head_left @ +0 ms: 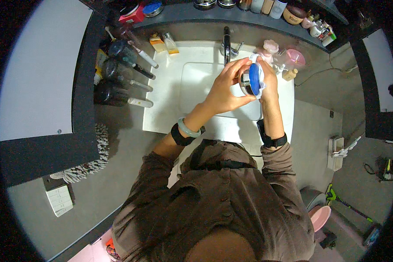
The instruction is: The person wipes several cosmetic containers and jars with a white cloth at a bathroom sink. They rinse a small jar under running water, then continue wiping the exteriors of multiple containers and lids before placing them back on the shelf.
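Note:
Over the right part of the white sink basin, my left hand grips a round cosmetic jar with a shiny metallic side and a blue face. My right hand holds a crumpled white tissue or cloth against the blue face. The jar is tilted on its edge, between both hands. Just beyond my left hand stands the dark faucet, with its metal lever beside it. My palms and part of the cloth are hidden.
Bottles, a pink pump dispenser and a pink cup stand at the counter's back right. Two small bottles are at the back left. Electric toothbrushes stick out at the left. A dark shelf with jars runs above the sink.

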{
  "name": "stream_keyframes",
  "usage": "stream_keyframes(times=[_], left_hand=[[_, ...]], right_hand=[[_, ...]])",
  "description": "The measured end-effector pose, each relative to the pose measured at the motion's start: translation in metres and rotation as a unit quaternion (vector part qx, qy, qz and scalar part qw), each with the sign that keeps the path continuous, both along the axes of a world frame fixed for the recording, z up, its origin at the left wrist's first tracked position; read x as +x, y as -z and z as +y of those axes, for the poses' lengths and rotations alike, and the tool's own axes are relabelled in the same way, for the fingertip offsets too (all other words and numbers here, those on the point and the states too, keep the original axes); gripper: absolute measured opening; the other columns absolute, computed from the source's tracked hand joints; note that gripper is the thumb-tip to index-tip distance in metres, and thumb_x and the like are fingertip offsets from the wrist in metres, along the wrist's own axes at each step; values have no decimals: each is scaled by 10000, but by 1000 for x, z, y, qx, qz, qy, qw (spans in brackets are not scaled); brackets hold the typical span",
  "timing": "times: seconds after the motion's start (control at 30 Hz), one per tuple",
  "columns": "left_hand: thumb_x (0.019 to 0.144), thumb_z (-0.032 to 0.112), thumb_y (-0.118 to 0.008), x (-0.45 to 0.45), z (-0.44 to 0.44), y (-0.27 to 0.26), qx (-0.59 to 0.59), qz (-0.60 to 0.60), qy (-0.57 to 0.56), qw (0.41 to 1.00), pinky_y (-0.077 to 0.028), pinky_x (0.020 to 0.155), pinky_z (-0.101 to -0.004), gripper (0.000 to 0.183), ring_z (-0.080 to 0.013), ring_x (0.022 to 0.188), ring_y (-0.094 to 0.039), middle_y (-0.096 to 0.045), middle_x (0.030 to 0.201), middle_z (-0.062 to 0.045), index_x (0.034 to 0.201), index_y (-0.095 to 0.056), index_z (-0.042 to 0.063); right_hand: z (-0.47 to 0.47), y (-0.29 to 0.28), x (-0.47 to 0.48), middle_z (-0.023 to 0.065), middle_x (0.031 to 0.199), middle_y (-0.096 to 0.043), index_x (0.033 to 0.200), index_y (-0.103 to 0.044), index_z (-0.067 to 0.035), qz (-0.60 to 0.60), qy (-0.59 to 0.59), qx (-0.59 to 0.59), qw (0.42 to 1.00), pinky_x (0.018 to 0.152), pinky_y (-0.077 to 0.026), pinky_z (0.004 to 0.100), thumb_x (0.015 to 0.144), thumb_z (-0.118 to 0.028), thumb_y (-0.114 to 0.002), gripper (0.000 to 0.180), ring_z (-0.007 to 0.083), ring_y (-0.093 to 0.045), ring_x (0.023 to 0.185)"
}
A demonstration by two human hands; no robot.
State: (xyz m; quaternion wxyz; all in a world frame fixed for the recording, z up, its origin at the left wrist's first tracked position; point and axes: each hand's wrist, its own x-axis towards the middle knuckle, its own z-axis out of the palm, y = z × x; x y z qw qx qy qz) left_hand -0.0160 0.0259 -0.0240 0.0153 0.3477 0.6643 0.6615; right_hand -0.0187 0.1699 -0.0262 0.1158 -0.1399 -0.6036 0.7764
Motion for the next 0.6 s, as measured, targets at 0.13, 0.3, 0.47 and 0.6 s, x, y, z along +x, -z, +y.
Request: stream_keyframes(times=[0.13,0.3,0.47,0.6], left_hand=[[675,99,-796,4,7,11,63,-90,-41,993,-431,987,-361,833,-215,1204,-443,-417,1277,-94,1352,-310,75],[737,131,-758,20,11,1,25,-256,-64,964,-490,765,-229,501,-102,855,-541,-531,938,-20,1151,-513,-10],[683,178,-773,17,1,-18,-76,-84,-220,969,-463,558,-223,329,-95,586,-556,-600,693,-8,921,-638,-5],[642,139,-728,10,-13,-21,-88,137,-245,956,-489,534,-337,221,-264,589,-630,-633,667,-111,803,-628,26]], right_hand=[[-6,-2,12,49,813,-567,919,-580,-6,71,148,-33,986,683,-423,263,961,-263,-470,283,122,-520,736],[-18,-5,23,55,865,-572,955,-544,31,161,269,168,935,705,-422,273,993,-254,-417,315,120,-512,775],[-15,-26,42,101,929,-595,1033,-580,34,150,249,175,941,683,-418,276,991,-237,-402,327,129,-511,783],[-26,-45,43,154,957,-595,1059,-601,-4,364,82,547,749,769,-459,394,859,-191,-524,284,293,-559,863]])
